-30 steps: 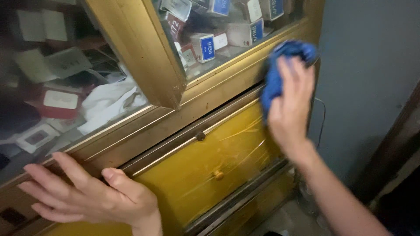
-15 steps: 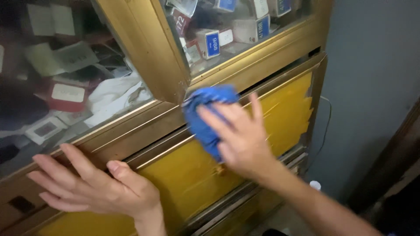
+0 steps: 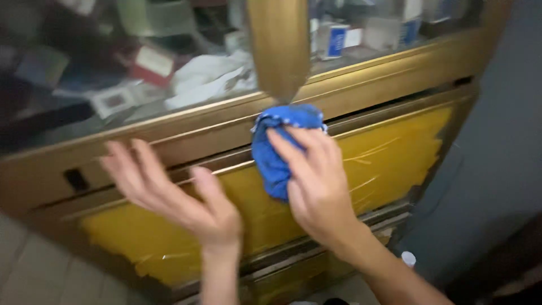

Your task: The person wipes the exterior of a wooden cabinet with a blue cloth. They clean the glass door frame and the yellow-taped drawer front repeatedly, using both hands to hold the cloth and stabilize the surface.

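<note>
Fingers (image 3: 305, 149) of the right hand (image 3: 319, 192) lie spread, pressing a blue cloth (image 3: 276, 147) on the yellow cabinet drawer (image 3: 384, 164); left hand (image 3: 180, 192) open beside. Above them, glass could likely crack under hard pressure.

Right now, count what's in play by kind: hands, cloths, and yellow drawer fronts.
Hands: 2, the left hand open by the cabinet, the right hand pressing the cloth.
Blue cloth: 1.
Yellow drawer front: 1 fully in view.
Total: 4.
</note>
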